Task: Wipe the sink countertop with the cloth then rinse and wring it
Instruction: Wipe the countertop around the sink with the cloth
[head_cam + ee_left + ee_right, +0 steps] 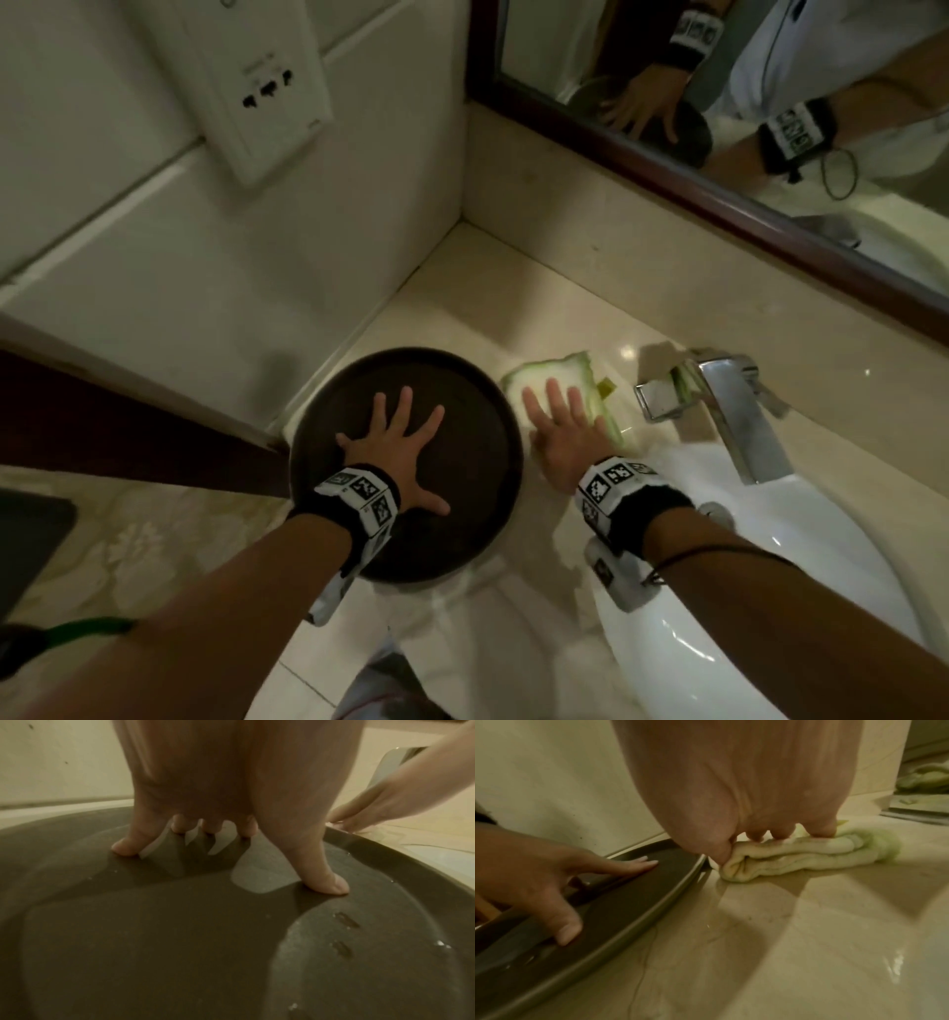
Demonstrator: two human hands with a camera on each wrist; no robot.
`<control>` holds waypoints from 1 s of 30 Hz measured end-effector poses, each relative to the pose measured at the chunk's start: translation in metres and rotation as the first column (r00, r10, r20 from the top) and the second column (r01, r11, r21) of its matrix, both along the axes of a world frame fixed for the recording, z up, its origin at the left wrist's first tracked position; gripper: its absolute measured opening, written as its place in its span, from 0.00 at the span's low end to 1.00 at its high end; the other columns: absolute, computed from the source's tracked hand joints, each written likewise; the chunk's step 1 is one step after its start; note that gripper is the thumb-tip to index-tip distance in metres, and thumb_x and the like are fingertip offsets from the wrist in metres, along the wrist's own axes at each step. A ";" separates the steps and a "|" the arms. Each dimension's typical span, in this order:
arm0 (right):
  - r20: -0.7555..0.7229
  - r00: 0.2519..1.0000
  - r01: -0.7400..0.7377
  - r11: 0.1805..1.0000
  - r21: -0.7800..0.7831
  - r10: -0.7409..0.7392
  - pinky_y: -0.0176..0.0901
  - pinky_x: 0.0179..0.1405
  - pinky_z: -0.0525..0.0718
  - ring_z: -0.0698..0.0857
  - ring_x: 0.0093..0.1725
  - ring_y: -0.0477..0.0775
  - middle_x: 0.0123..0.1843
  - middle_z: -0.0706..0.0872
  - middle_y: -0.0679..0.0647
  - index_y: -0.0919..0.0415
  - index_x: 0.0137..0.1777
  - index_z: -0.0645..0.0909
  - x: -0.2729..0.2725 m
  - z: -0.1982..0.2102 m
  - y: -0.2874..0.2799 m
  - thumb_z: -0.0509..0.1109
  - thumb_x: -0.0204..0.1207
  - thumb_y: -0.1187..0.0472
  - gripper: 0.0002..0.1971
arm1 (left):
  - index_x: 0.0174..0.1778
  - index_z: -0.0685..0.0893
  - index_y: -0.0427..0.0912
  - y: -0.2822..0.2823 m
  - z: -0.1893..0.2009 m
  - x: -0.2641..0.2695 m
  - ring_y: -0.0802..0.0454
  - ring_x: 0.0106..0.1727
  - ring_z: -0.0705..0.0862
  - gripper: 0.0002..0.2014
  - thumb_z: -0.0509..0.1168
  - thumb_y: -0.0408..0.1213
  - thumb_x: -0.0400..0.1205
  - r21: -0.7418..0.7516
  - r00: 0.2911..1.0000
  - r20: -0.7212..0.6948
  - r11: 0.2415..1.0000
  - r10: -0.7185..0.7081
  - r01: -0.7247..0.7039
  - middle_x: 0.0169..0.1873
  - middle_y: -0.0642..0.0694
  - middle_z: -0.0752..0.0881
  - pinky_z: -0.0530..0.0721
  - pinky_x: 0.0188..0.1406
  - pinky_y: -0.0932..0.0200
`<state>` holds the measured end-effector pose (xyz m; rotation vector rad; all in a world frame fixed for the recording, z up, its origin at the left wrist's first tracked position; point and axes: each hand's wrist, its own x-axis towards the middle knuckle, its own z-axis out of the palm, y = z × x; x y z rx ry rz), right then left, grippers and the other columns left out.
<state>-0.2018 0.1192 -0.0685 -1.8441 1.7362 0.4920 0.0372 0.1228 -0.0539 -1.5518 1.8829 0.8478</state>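
Note:
A folded white and pale green cloth [552, 377] [808, 852] lies on the beige marble countertop [565, 293] [808, 923] between a dark round tray and the tap. My right hand [557, 424] [770, 833] presses flat on the cloth with straight fingers. My left hand [395, 442] [218, 833] rests spread on the dark round tray [334, 411] [180, 943], fingertips down; the tray surface shows water drops. In the right wrist view the left hand [552, 882] lies on the tray [628, 902] beside the cloth.
A chrome tap [719, 406] stands right of the cloth, above the white sink basin [770, 565]. A tiled wall with a socket plate [262, 87] closes the corner at left. A framed mirror [719, 128] runs along the back.

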 end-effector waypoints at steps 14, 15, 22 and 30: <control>-0.017 0.986 0.163 0.987 -0.012 -0.163 0.71 0.80 0.45 0.37 0.86 0.58 0.87 0.35 0.48 0.39 0.85 0.39 -0.027 0.007 -0.100 0.49 0.87 0.52 0.30 | 0.80 0.30 0.66 0.000 -0.001 0.000 0.35 0.81 0.27 0.63 0.72 0.70 0.64 0.011 1.000 -0.003 1.000 -0.009 0.009 0.79 0.48 0.22 0.54 0.70 0.15; -0.016 0.984 0.176 0.984 0.002 -0.176 0.70 0.80 0.44 0.37 0.86 0.59 0.87 0.34 0.48 0.40 0.85 0.39 -0.027 0.010 -0.107 0.48 0.88 0.51 0.30 | 0.80 0.30 0.66 0.000 -0.002 0.000 0.35 0.81 0.27 0.63 0.72 0.70 0.64 0.011 1.000 -0.003 1.000 -0.009 0.009 0.79 0.48 0.22 0.54 0.70 0.15; -0.018 0.975 0.220 0.975 0.024 -0.220 0.70 0.81 0.42 0.35 0.85 0.59 0.87 0.33 0.49 0.41 0.85 0.38 -0.024 0.017 -0.119 0.47 0.88 0.51 0.30 | 0.80 0.31 0.66 0.000 -0.002 0.000 0.36 0.81 0.27 0.62 0.73 0.69 0.64 0.006 1.000 -0.012 1.000 -0.002 0.002 0.80 0.48 0.23 0.54 0.70 0.15; -0.026 0.998 0.060 0.997 -0.057 -0.062 0.72 0.80 0.46 0.37 0.86 0.61 0.87 0.34 0.50 0.41 0.85 0.38 0.000 0.005 -0.052 0.48 0.86 0.55 0.32 | 0.80 0.32 0.66 0.003 -0.004 0.002 0.35 0.81 0.28 0.63 0.73 0.69 0.63 -0.017 0.999 -0.034 1.000 0.000 -0.001 0.80 0.48 0.25 0.54 0.69 0.13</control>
